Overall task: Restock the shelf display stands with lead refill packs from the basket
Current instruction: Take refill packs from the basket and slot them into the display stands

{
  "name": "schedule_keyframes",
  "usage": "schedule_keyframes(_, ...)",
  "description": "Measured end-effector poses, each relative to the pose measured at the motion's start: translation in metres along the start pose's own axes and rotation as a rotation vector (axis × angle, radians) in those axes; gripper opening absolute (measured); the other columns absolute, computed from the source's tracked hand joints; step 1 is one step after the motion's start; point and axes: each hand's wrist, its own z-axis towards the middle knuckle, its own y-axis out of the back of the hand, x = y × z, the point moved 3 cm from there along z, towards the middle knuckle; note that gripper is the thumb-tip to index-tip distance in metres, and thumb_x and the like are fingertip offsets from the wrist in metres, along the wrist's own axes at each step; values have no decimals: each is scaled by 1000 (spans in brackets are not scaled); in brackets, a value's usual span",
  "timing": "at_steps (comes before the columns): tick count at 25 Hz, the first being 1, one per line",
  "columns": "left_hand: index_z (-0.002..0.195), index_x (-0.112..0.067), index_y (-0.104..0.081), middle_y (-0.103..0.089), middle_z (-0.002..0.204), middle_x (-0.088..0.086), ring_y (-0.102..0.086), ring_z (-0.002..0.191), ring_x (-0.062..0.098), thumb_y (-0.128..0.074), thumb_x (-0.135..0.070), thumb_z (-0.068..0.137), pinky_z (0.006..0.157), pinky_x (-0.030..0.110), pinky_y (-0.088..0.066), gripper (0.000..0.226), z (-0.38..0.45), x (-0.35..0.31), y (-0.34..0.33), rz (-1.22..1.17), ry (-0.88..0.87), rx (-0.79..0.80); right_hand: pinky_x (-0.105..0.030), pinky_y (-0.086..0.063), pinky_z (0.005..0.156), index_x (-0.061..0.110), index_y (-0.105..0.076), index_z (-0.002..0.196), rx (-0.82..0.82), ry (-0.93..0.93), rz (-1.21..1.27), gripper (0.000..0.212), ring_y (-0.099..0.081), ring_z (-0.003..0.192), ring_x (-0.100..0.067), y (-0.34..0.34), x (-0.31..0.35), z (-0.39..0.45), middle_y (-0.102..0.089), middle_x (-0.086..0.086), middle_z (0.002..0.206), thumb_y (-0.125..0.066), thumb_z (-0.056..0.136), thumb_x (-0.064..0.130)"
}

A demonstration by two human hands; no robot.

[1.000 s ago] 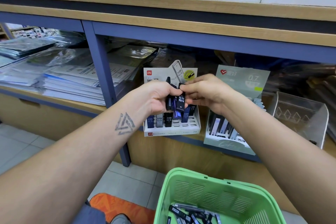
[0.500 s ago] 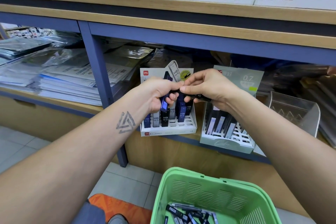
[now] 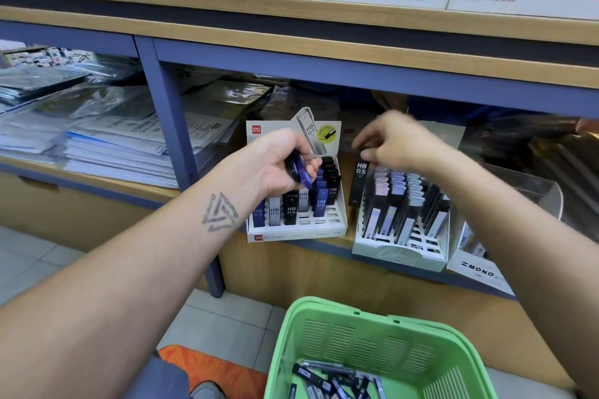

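Observation:
My left hand (image 3: 282,162) grips a few blue lead refill packs (image 3: 300,172) just above the white display stand (image 3: 296,232), which has several HB 0.5 packs in its slots. To the right, my right hand (image 3: 400,142), blurred, pinches the top of a black HB 0.5 pack (image 3: 359,183). That pack hangs upright at the left edge of the pale green display stand (image 3: 400,253). A green basket (image 3: 369,330) sits below, with several loose refill packs (image 3: 334,382) on its bottom.
Both stands are on a low wooden shelf under a blue frame with an upright post (image 3: 181,146). Stacks of plastic-wrapped paper (image 3: 113,152) lie to the left. A MONO box (image 3: 479,270) and a clear tray (image 3: 547,194) are to the right.
My hands have come apart. My right hand took a black pack from the bunch and moved right to the pale green stand. My left hand stayed over the white stand with the blue packs.

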Motion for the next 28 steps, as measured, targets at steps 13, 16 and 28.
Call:
schedule_keyframes(13, 115, 5, -58, -70, 92, 25, -69, 100, 30, -48, -1, 102, 77, 45, -56, 17, -13, 3, 6, -117, 36, 75, -36, -56, 83, 19, -75, 106, -24, 128, -225, 20, -65, 95, -24, -60, 0, 10, -69, -4, 103, -75, 88, 12)
schedule_keyframes(16, 103, 5, -57, -68, 92, 23, -66, 115, 31, -44, -1, 104, 85, 45, -53, 15, -13, 3, 5, -95, 50, 73, -39, -58, 80, 20, -76, 109, -46, 110, -248, 24, -66, 90, -27, -67, -1, 12, -71, -6, 101, -67, 91, 6)
schedule_keyframes(28, 128, 4, -58, -62, 134, 19, -60, 126, 29, -44, -3, 104, 87, 42, -52, 28, -6, 2, -1, -176, -17, 109, -35, -64, 68, 5, -63, 104, 133, -281, 887, 19, -76, 82, -35, -51, 16, -10, -74, -26, 94, -49, 98, -5)
